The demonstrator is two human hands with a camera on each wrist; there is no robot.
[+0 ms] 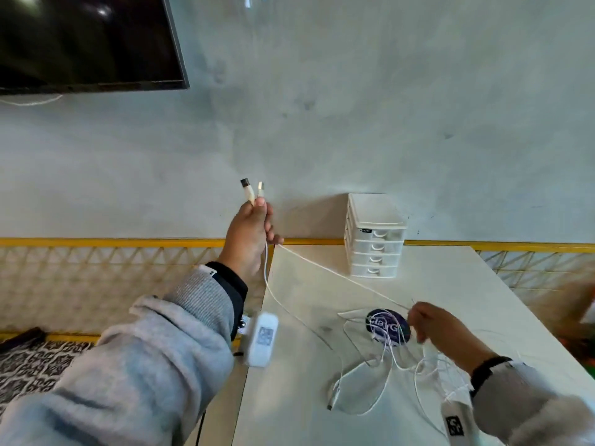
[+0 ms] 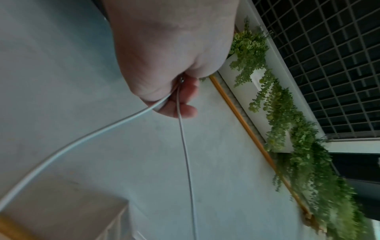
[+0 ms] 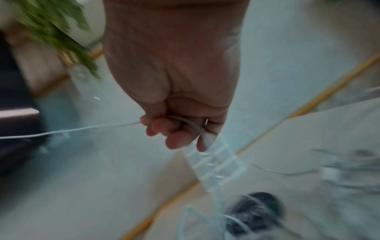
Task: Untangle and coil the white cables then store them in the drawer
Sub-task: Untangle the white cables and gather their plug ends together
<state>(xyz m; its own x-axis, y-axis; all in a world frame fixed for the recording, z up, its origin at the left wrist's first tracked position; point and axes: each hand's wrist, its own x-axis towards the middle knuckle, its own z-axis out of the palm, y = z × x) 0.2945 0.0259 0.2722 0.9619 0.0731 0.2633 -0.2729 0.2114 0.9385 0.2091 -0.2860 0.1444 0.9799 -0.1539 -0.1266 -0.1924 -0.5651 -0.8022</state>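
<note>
Barely begun: my left hand (image 1: 250, 232) grips two plug ends raised beside the desk (image 1: 450, 284), my right hand (image 1: 441, 333) pinches a strand above the tangled white cables (image 1: 391, 365), nothing coiled, drawers (image 1: 375, 244) closed.

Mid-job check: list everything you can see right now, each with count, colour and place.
cable plugs: two, white, sticking up from the left fist
white cables: tangled, count unclear, on the table and strung between both hands
drawer unit: one, white, four drawers shut, table's far edge by the wall
round sticker: one, dark, under the tangle
table: one, white
screen: one, black, on the wall
plants: green, hanging
left hand: raised, grips plug ends
right hand: pinches a cable
</note>
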